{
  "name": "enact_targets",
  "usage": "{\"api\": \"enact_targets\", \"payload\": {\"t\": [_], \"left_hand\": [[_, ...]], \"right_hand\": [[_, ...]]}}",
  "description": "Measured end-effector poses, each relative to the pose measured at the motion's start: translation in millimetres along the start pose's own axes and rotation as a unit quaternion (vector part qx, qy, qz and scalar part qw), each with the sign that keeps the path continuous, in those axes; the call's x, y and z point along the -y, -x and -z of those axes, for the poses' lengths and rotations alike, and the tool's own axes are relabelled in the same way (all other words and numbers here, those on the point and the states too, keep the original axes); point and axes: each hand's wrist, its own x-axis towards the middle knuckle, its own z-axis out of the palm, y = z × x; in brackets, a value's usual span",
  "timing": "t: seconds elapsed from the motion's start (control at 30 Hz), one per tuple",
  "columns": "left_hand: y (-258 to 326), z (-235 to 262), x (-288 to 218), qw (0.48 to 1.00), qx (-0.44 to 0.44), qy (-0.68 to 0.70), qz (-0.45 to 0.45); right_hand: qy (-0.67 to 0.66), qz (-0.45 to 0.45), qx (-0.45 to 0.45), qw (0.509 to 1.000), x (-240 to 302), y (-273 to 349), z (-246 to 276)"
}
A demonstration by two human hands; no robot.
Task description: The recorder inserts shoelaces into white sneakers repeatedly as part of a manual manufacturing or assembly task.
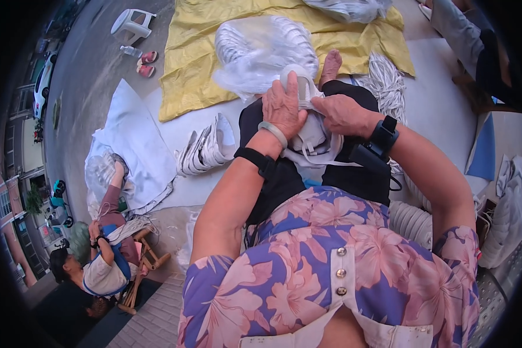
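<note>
A white shoe upper (301,81) with a rounded toe is held over my lap, toe pointing away from me. My left hand (284,107) grips it from the left, one finger stretched along its surface. From the right, my right hand (345,115) pinches at its edge, thumb and forefinger together on what looks like a white shoelace; the fingertips partly cover it. Below the hands, more white fabric and loose lace ends (312,145) hang between my thighs. Just beyond lies a nested stack of white uppers (267,49) in clear plastic.
A bundle of white laces (385,87) lies right of my bare foot (331,65). More uppers (206,148) rest on the white sheet at left. A yellow tarp (191,64) spreads ahead. Another person (107,264) sits at lower left, near a white cloth (130,139). A white stool (133,26) stands far left.
</note>
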Motion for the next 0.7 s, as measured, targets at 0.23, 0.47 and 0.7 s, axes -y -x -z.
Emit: {"api": "enact_targets", "payload": {"t": [0.23, 0.47, 0.7], "left_hand": [[-1, 2, 0, 1.0, -0.011, -0.023, 0.015], [-4, 7, 1, 0.97, -0.04, -0.148, -0.189], [-7, -2, 4, 0.926, -0.014, -0.188, -0.326]], "right_hand": [[-0.048, 0.021, -0.01, 0.999, -5, -4, -1], [-0.193, -0.008, -0.017, 0.981, -14, -7, -11], [-0.262, -0.037, -0.043, 0.963, -15, -7, -15]]}}
